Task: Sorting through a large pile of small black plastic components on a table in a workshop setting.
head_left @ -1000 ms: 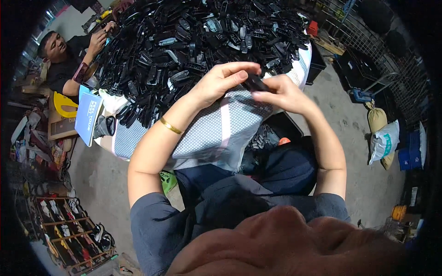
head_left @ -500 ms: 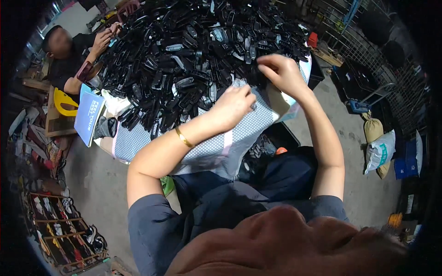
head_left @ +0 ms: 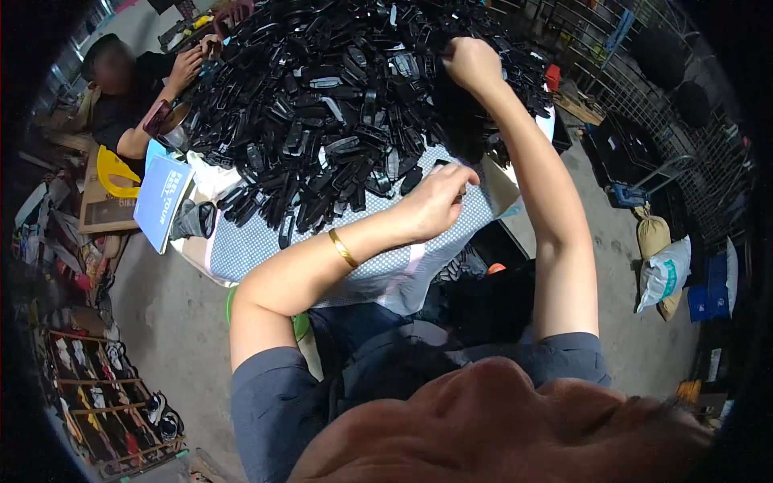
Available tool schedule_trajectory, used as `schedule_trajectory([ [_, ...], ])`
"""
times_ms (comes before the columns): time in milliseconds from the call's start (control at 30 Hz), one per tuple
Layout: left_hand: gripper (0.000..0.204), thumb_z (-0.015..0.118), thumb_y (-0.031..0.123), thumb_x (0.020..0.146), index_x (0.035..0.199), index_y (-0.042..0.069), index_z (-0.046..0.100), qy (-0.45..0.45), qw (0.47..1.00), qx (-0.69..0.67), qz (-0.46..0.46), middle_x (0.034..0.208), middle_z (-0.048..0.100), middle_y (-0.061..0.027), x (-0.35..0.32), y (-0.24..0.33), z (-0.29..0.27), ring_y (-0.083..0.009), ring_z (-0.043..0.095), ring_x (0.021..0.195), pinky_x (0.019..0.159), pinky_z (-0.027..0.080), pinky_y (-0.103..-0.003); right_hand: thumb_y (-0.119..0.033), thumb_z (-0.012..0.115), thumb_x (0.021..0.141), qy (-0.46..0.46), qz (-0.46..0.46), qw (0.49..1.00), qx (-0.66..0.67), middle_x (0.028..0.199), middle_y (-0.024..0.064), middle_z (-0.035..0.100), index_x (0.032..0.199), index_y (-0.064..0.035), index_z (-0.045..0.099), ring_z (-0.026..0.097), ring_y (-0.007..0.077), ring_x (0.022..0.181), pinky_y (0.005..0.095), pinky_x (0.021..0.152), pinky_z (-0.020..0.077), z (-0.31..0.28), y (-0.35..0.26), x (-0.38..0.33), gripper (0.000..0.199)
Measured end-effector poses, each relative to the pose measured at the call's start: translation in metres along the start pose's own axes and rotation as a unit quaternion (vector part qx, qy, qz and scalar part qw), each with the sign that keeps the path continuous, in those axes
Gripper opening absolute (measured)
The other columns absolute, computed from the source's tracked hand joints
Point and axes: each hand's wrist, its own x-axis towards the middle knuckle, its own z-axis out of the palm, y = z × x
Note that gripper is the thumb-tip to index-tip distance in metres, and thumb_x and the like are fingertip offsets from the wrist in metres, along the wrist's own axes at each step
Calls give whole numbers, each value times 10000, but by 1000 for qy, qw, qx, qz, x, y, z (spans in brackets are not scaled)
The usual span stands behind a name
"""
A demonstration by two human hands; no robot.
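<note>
A large heap of small, oblong black plastic pieces (head_left: 322, 121), some glossy, covers the table. My left hand (head_left: 439, 201) is just above the dotted cloth (head_left: 266, 245) at the heap's near edge. Its fingers are curled together, and whatever is in them cannot be made out. Farther off, my right hand (head_left: 475, 64) reaches over the right side of the heap, fingers bent in against the black pieces. Its fingertips are mostly hidden, so what they hold does not show.
At the heap's left stands a blue printed box (head_left: 161, 193) beside a crumpled white cloth (head_left: 213, 177). Another person (head_left: 121, 105) works at the far left. Below the table's right edge sits a dark bin (head_left: 499, 241). Sacks (head_left: 664, 274) lie on the floor at right.
My right hand has moved up and away over the heap, its fingers now curled. My left hand has shifted slightly right and nearer to me. The view has shifted a little.
</note>
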Motion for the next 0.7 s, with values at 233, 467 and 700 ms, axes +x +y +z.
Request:
schedule_trajectory([
  [233, 324, 626, 44, 764, 1074, -3, 545, -9, 951, -227, -211, 866, 598, -25, 7, -18, -1, -75, 539, 726, 673, 461, -204, -85, 654, 781, -90, 61, 856, 506, 837, 40, 590, 1134, 20, 494, 558, 89, 672, 207, 587, 461, -29, 11, -46, 401],
  [467, 397, 620, 52, 780, 1157, -28, 525, 154, 943, -244, -163, 952, 556, -85, 14, -20, -6, -126, 539, 843, 758, 457, -240, -95, 621, 816, -82, 90, 802, 585, 994, 85, 631, 1129, 17, 563, 586, 111, 863, 237, 769, 476, -44, -4, -144, 338],
  [700, 390, 656, 11, 747, 1123, -27, 562, 176, 917, -308, -183, 963, 622, -78, 14, -7, -15, -101, 583, 839, 767, 476, -219, -89, 658, 784, -104, 86, 835, 533, 925, 65, 641, 1086, -6, 598, 586, 91, 819, 220, 729, 478, -38, -2, -169, 320],
])
